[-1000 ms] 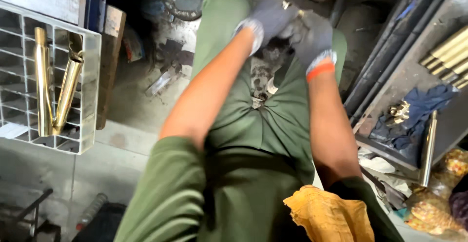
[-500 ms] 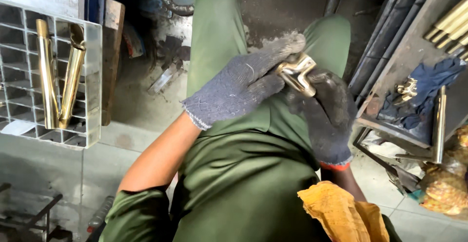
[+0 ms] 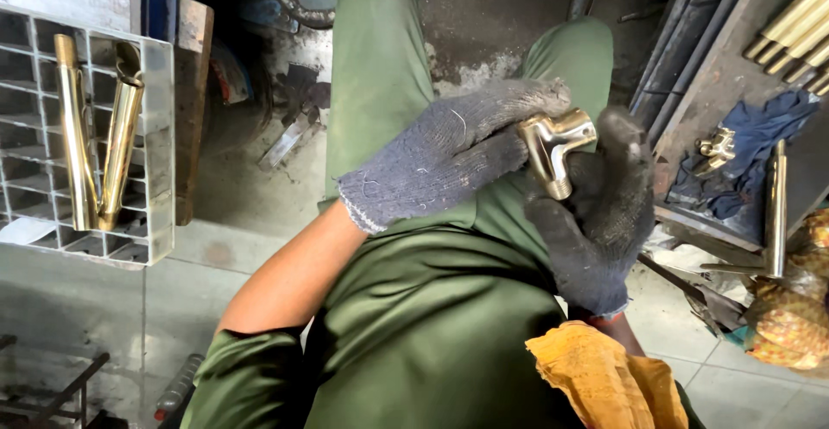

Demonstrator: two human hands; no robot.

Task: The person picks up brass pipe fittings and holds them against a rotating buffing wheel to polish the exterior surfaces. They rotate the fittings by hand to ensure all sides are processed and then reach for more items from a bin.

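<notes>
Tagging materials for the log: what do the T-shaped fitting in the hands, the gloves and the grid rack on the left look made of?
T-shaped fitting: looks like polished brass, with a gold colour and mirror glints; plating cannot be ruled out.
Left hand and right hand gloves: knitted fabric, probably cotton, with visible weave; grey and dark, soiled.
Grid rack: dull grey, thin flat walls, apparently metal, holding two long brass-coloured tubes.

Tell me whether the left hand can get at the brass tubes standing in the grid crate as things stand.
Probably not right away: the left hand is on the brass fitting with the right hand. Nothing visibly blocks the way to the brass tubes in the grid crate.
</notes>
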